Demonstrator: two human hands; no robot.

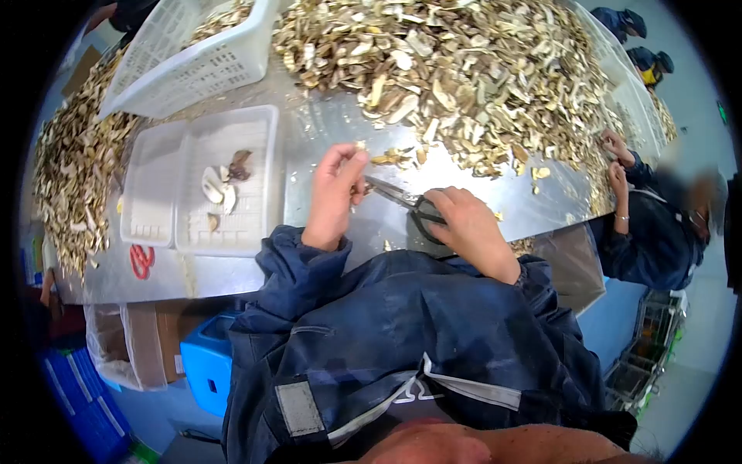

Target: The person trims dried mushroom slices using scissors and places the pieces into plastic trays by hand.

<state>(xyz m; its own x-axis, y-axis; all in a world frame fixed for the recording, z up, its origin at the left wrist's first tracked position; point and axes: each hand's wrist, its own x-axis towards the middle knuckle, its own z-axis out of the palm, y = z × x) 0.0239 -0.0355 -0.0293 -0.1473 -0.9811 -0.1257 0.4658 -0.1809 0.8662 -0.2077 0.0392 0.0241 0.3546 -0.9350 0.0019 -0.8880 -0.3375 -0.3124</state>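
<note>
My left hand (pixel 336 193) is closed in a pinch above the steel table, with a small pale bit that looks like mushroom showing at the fingertips. In my right hand (pixel 468 228) is a pair of scissors (pixel 393 192) with dark handles. Their blades point left, towards my left fingers. A few loose mushroom slices (pixel 393 157) lie just beyond the blades. Further back is a large heap of dried mushroom slices (pixel 479 69). To the left, a white two-part tray (pixel 267 182) holds several pale pieces and a dark brown one (pixel 240 165).
A white perforated crate (pixel 189 85) with slices stands at the back left, beside another mushroom heap (pixel 77 162). Red-handled scissors (pixel 141 261) lie near the front edge of the steel table (pixel 309 127). A co-worker (pixel 649 224) works at the right. Below is a blue stool (pixel 209 363).
</note>
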